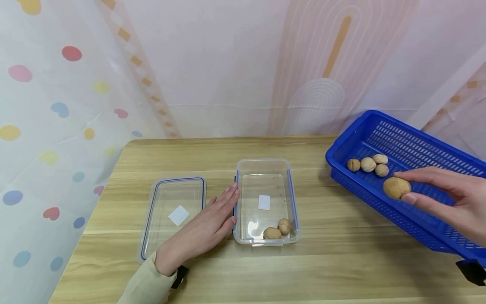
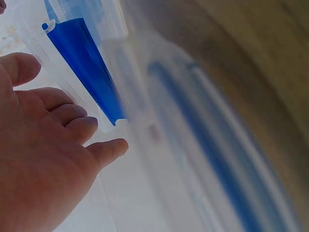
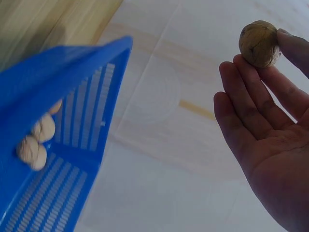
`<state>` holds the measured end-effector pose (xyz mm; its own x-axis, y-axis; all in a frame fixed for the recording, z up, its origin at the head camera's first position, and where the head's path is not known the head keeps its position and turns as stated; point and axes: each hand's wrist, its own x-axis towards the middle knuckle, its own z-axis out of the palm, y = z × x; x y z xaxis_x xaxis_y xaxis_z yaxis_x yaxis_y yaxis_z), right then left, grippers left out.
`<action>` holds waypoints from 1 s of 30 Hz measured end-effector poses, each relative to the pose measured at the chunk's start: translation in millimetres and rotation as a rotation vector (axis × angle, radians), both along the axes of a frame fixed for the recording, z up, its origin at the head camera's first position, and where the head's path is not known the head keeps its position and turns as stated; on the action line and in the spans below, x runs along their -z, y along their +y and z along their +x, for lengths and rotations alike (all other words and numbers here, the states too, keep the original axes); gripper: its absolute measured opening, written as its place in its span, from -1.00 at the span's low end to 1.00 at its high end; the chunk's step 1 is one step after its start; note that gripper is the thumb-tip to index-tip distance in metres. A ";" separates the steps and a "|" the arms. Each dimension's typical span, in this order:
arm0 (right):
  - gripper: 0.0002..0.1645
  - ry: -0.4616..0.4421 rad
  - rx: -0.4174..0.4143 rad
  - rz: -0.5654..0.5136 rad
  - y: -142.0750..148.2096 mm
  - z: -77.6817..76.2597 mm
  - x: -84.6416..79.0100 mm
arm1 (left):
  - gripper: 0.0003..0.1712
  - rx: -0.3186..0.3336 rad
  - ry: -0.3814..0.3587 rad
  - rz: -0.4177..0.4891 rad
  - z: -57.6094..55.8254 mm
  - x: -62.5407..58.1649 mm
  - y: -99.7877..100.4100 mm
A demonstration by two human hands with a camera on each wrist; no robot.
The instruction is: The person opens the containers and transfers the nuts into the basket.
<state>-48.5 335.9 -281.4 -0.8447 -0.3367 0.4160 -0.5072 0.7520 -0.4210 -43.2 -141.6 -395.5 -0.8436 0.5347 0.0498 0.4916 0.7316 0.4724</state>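
Note:
Between thumb and fingertips, my right hand (image 1: pixel 452 198) pinches a walnut (image 1: pixel 396 188) above the near edge of a blue basket (image 1: pixel 373 211). The right wrist view shows the same walnut (image 3: pixel 259 43) at the fingertips. Several walnuts (image 1: pixel 368 164) lie in the basket's left end. My left hand (image 1: pixel 206 226), fingers extended, rests against the left side of a clear plastic container (image 1: pixel 265 242). In the left wrist view, the hand (image 2: pixel 53 140) is beside the container's blue clip (image 2: pixel 87 67). Two walnuts (image 1: pixel 272 233) sit in the container's near right corner.
A clear lid (image 1: pixel 163 194) with a blue seal lies left of the container, partly under the left forearm. The wooden table (image 1: pixel 243 274) meets a patterned cloth backdrop (image 1: pixel 228 63) at its far edge. A white label (image 1: pixel 264 202) is on the container's floor.

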 end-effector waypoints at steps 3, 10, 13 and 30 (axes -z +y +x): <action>-0.55 -0.005 0.010 -0.033 5.2 -6.5 -1.2 | -0.28 -0.003 -0.004 -0.001 0.3 -0.1 -0.3; -0.60 -0.046 0.052 -0.048 17.6 -24.1 -1.9 | -0.28 0.000 0.004 0.003 0.5 0.1 0.0; -0.63 -0.068 0.062 -0.045 23.5 -32.5 -2.3 | -0.28 0.001 0.003 0.004 0.8 -0.3 -0.1; -0.45 -0.360 0.179 0.167 58.5 -100.6 -2.7 | -0.29 0.001 -0.008 0.000 1.6 -1.4 -0.9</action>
<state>-149.1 394.5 -278.6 -0.9772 -0.2094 0.0363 -0.2055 0.8875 -0.4125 -41.6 -142.5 -394.1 -0.8435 0.5354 0.0427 0.4883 0.7312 0.4763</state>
